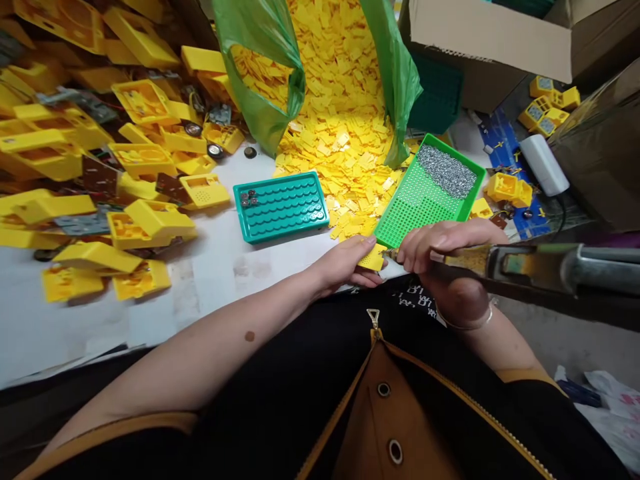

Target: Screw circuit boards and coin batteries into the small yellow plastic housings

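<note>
My left hand (345,263) pinches a small yellow plastic cover (371,260) with tiny holes, just in front of my body. Wrapped round the front of a long screwdriver-like power tool (530,263) is my right hand (430,247). The tool has an amber section and a dark, metallic rear that reaches to the right edge. Its narrow tip meets or nearly meets the cover's right side; contact is hard to make out. Right behind my hands lies a bright green perforated tray (400,217) with many small silver screws (447,172) heaped at its far end.
A teal tray (285,230) with scalloped rows holds several small metal parts at its left. Behind it, a green plastic bag (270,73) spills small yellow pieces (340,100). Yellow housings (145,160) pile up at left. Cardboard box (490,40) and white device (544,165) are at right.
</note>
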`<state>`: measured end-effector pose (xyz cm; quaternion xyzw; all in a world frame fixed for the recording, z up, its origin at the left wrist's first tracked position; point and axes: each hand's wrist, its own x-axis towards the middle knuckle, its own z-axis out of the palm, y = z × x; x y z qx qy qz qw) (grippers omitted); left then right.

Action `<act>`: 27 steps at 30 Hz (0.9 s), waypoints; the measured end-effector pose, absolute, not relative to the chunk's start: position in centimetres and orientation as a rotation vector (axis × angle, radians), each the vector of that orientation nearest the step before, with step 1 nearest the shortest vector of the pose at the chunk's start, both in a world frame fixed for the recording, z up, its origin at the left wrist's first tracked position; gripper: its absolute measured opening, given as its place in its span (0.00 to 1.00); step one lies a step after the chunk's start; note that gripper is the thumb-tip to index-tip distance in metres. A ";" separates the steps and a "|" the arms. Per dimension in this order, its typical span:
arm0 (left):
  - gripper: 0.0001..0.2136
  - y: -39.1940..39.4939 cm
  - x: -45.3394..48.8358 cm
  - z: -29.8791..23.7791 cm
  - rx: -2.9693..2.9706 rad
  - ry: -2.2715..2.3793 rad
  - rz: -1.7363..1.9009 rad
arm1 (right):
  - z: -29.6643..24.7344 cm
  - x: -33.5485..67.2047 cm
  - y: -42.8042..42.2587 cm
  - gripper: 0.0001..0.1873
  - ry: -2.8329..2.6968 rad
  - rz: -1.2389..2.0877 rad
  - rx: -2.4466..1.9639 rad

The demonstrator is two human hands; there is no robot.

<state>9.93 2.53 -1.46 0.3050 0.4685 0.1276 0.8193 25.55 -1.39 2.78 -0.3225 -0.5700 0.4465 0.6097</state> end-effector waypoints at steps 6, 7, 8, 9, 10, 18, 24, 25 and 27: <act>0.14 2.5 9.9 -1.5 0.667 0.975 0.271 | 2.1 24.8 -0.9 0.17 -1.341 0.913 -0.618; 0.14 2.5 9.9 -1.5 0.666 0.972 0.270 | 2.1 24.8 -0.8 0.17 -1.343 0.910 -0.628; 0.14 2.5 9.8 -1.5 0.665 0.968 0.272 | 2.2 24.7 -0.8 0.16 -1.349 0.902 -0.641; 0.14 2.5 9.7 -1.4 0.664 0.966 0.278 | 2.3 24.8 -0.7 0.15 -1.353 0.882 -0.638; 0.15 2.5 9.6 -1.4 0.664 0.962 0.283 | 2.6 24.8 -0.6 0.15 -1.360 0.860 -0.623; 0.12 2.2 8.1 -0.9 0.731 0.894 0.340 | 6.0 26.2 -1.3 0.14 -1.299 0.928 -0.609; 0.14 2.1 8.5 -0.8 1.065 0.827 0.350 | 6.5 26.1 -2.3 0.13 -1.191 1.031 -0.710; 0.12 2.2 8.6 -0.8 1.140 0.826 0.357 | 6.5 26.1 -2.5 0.13 -1.182 1.048 -0.732; 0.11 2.4 8.6 -0.7 1.301 0.837 0.363 | 6.6 26.2 -2.5 0.13 -1.194 1.076 -0.738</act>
